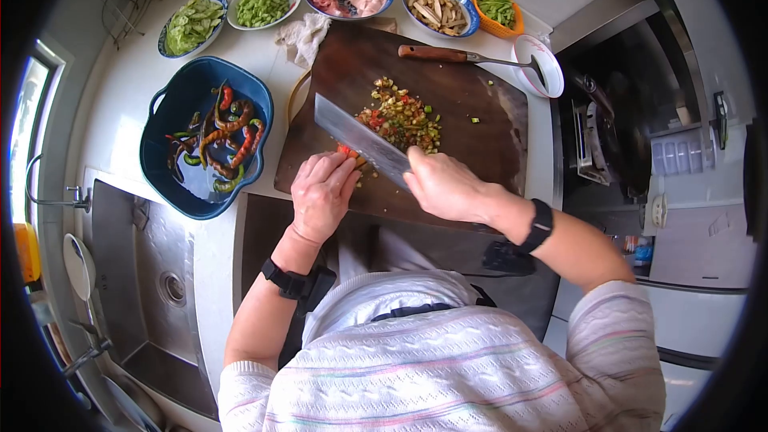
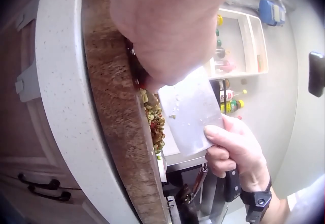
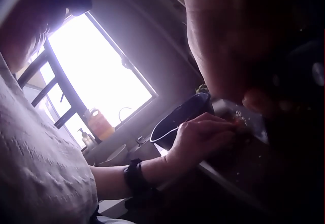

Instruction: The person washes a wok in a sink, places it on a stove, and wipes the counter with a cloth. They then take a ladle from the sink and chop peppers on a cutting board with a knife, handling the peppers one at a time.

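A dark wooden chopping board (image 1: pixel 480 136) carries a heap of chopped red and green peppers (image 1: pixel 400 118). My right hand (image 1: pixel 448 184) grips a cleaver (image 1: pixel 360 138) by its handle, the broad blade slanting between the heap and my left hand; the same blade (image 2: pixel 190 112) shows bright in the left wrist view. With curled fingers my left hand (image 1: pixel 320 192) holds a red pepper piece (image 1: pixel 349 153) on the board's near left part, beside the blade. In the right wrist view the left hand (image 3: pixel 200 140) is dim, and the pepper is hard to make out.
Left of the board is a blue basin (image 1: pixel 152 152) of whole peppers, with a sink (image 1: pixel 172 288) nearer. Plates of greens, meat and sliced food line the back. A wooden-handled ladle (image 1: pixel 432 54) lies across the board's far side into a white bowl (image 1: pixel 552 72). A wok (image 1: pixel 632 144) is at right.
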Action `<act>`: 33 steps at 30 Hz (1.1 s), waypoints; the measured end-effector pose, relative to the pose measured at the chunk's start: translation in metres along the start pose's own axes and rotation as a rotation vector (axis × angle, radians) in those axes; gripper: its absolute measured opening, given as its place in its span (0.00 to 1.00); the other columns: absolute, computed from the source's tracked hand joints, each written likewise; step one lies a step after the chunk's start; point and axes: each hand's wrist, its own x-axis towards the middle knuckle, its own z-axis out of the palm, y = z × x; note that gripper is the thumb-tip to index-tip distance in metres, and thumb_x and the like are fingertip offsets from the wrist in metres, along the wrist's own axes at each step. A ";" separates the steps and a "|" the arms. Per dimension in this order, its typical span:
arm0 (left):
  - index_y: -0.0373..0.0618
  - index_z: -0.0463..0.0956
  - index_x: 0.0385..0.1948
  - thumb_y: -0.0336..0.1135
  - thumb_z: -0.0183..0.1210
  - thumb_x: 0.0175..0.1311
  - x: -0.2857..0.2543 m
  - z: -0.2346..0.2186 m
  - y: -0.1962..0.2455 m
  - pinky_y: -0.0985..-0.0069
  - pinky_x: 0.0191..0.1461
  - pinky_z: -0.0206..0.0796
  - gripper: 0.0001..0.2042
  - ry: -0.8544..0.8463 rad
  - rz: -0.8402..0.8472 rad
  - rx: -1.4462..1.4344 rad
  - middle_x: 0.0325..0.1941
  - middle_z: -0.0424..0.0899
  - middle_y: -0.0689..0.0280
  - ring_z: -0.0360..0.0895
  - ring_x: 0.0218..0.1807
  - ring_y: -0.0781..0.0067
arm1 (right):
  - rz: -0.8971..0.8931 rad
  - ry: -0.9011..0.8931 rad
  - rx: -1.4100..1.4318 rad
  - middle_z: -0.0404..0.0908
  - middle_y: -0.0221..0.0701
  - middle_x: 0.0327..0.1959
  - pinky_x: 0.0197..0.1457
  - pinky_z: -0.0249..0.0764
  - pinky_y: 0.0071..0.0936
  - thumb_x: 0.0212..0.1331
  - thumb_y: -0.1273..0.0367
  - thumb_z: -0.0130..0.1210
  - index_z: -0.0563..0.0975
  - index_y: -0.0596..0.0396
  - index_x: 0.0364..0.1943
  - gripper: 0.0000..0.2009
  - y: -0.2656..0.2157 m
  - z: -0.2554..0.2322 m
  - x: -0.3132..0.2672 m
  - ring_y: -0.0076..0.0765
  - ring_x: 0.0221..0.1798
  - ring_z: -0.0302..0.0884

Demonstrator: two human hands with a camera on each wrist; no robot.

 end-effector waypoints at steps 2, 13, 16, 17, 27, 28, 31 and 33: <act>0.42 0.80 0.31 0.27 0.65 0.44 0.000 -0.001 0.001 0.70 0.42 0.70 0.10 0.007 0.002 0.006 0.35 0.79 0.65 0.77 0.38 0.64 | 0.009 0.029 0.020 0.75 0.52 0.21 0.34 0.70 0.51 0.61 0.68 0.47 0.64 0.64 0.31 0.11 0.002 0.010 0.006 0.63 0.29 0.75; 0.42 0.80 0.32 0.27 0.65 0.44 -0.001 0.000 0.002 0.71 0.43 0.70 0.11 -0.006 -0.004 0.014 0.36 0.79 0.65 0.77 0.39 0.64 | 0.047 -0.060 -0.009 0.78 0.52 0.25 0.39 0.73 0.51 0.62 0.69 0.45 0.66 0.66 0.34 0.10 -0.011 0.000 0.003 0.60 0.33 0.78; 0.42 0.80 0.33 0.27 0.65 0.44 -0.001 -0.001 0.002 0.70 0.43 0.70 0.11 -0.014 -0.004 0.014 0.37 0.79 0.65 0.77 0.40 0.64 | 0.049 -0.022 0.003 0.78 0.52 0.25 0.39 0.73 0.51 0.62 0.68 0.44 0.66 0.65 0.34 0.10 -0.011 0.005 0.006 0.60 0.33 0.78; 0.42 0.80 0.33 0.27 0.65 0.44 0.000 -0.001 0.004 0.70 0.43 0.70 0.11 -0.020 0.009 0.015 0.37 0.79 0.65 0.77 0.40 0.64 | 0.034 -0.024 0.010 0.78 0.52 0.26 0.39 0.73 0.51 0.62 0.68 0.45 0.66 0.65 0.34 0.10 -0.007 0.003 0.007 0.60 0.33 0.78; 0.42 0.80 0.33 0.29 0.66 0.46 0.018 0.027 0.013 0.68 0.48 0.68 0.11 -0.038 -0.008 0.009 0.39 0.80 0.64 0.76 0.42 0.61 | 0.074 0.112 0.051 0.74 0.53 0.21 0.32 0.68 0.48 0.61 0.70 0.49 0.64 0.65 0.30 0.11 0.039 -0.006 -0.016 0.62 0.28 0.74; 0.43 0.80 0.33 0.30 0.66 0.45 0.018 0.026 0.014 0.67 0.51 0.66 0.11 -0.042 -0.021 0.011 0.40 0.80 0.64 0.75 0.45 0.61 | 0.075 0.110 0.056 0.74 0.53 0.21 0.32 0.68 0.48 0.61 0.70 0.49 0.64 0.65 0.30 0.11 0.038 -0.006 -0.017 0.62 0.28 0.74; 0.45 0.80 0.34 0.32 0.67 0.44 0.022 0.018 0.019 0.63 0.57 0.59 0.12 -0.068 -0.001 0.076 0.41 0.80 0.66 0.73 0.49 0.61 | 0.055 0.128 0.076 0.73 0.52 0.20 0.31 0.68 0.48 0.61 0.70 0.48 0.63 0.65 0.30 0.11 0.033 -0.010 -0.021 0.62 0.28 0.74; 0.45 0.80 0.34 0.33 0.67 0.43 0.023 0.015 0.019 0.61 0.59 0.57 0.13 -0.070 0.003 0.079 0.42 0.80 0.66 0.73 0.50 0.61 | 0.063 0.111 0.059 0.73 0.53 0.20 0.31 0.67 0.47 0.62 0.70 0.48 0.63 0.66 0.30 0.11 0.032 -0.012 -0.021 0.63 0.27 0.73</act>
